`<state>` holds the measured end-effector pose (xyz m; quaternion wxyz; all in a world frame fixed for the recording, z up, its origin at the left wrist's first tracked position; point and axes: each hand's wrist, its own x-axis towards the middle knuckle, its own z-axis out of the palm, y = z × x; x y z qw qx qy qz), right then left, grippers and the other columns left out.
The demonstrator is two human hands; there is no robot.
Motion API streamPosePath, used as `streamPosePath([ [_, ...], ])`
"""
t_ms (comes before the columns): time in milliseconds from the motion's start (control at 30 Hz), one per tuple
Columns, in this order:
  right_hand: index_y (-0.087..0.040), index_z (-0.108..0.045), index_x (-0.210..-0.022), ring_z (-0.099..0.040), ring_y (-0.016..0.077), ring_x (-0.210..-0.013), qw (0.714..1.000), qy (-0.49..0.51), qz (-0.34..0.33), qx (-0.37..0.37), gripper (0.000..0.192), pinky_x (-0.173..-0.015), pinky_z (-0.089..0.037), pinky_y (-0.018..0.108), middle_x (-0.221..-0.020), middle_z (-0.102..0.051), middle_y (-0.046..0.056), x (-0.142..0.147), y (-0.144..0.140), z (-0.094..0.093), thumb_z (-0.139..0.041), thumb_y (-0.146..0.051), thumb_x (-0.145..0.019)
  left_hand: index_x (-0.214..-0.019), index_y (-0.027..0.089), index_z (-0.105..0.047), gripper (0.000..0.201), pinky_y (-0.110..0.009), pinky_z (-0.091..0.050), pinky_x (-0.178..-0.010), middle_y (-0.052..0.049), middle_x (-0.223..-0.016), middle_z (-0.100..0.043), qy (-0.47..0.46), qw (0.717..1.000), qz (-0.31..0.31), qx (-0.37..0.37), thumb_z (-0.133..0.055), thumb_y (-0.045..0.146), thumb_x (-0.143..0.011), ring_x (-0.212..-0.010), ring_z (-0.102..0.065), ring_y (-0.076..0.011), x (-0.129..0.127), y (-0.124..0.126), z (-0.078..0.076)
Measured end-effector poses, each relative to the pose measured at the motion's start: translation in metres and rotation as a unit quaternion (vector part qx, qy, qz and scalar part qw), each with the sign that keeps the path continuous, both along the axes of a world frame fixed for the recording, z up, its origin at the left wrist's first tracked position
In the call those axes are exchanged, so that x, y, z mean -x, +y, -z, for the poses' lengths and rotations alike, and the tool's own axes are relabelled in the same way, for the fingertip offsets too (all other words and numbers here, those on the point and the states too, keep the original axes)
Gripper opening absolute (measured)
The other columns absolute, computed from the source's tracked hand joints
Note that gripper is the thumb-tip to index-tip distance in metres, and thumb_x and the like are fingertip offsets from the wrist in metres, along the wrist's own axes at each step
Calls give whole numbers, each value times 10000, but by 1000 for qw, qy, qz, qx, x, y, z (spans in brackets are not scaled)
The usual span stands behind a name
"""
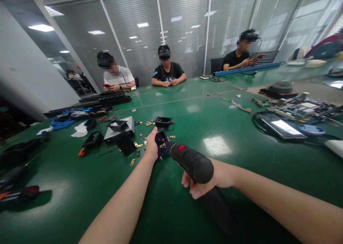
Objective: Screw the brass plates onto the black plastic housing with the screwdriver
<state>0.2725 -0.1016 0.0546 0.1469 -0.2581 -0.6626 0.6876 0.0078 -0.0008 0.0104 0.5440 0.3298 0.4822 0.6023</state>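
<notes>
My left hand [152,146] grips a small black plastic housing [162,141] by its left side, tilted up from the table. Brass-coloured and dark metal parts show inside the housing. My right hand [205,182] is wrapped round the handle of a black cordless drill [191,162] with a red switch on top. The drill's front end points into the housing; whether its tip touches a screw is hidden. Several brass plates [132,162] and small screws lie left of the housing. Another black housing [162,122] stands just beyond it.
On the left are a grey box [119,130], more black housings [93,138], a blue cloth-like item [62,123] and an orange-black tool [20,197]. Circuit boards [305,106] and a phone-like device [281,126] lie at right. Three people sit across the green table [184,110].
</notes>
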Motion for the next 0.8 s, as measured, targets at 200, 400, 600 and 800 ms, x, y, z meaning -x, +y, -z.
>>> streamPosePath([
  [200,-179,-825,-917,-762,223,-905,1000,5,2,3,577,-808,-614,344,-1000,-836,48,-1,0,1,-1224,-443,-594,-927,228,-697,583,-359,-657,-637,-79,-751,-803,-12,1000,1,7,-855,788,-954,-633,-780,-252,1,1,1],
  [400,-179,-836,-907,-771,215,-893,1000,-5,1,3,592,-801,-621,331,-980,-842,36,-1,0,0,-1240,-452,-570,-918,228,-695,595,-358,-663,-632,-90,-756,-816,-7,1000,6,-2,-858,800,-950,-631,-778,-250,1,0,1],
  [600,-178,-839,-904,-768,211,-873,1000,12,4,7,621,-786,-626,327,-963,-838,33,1,1,5,-1246,-481,-546,-943,219,-709,607,-348,-665,-635,-85,-762,-816,-3,1000,6,-2,-854,808,-946,-635,-778,-241,1,2,2],
  [800,-183,-837,-908,-761,216,-879,1000,26,-2,3,586,-776,-609,324,-952,-833,34,1,1,6,-1236,-449,-572,-949,220,-700,601,-348,-656,-621,-91,-764,-819,-3,1000,6,-4,-820,808,-978,-623,-779,-244,2,4,5],
])
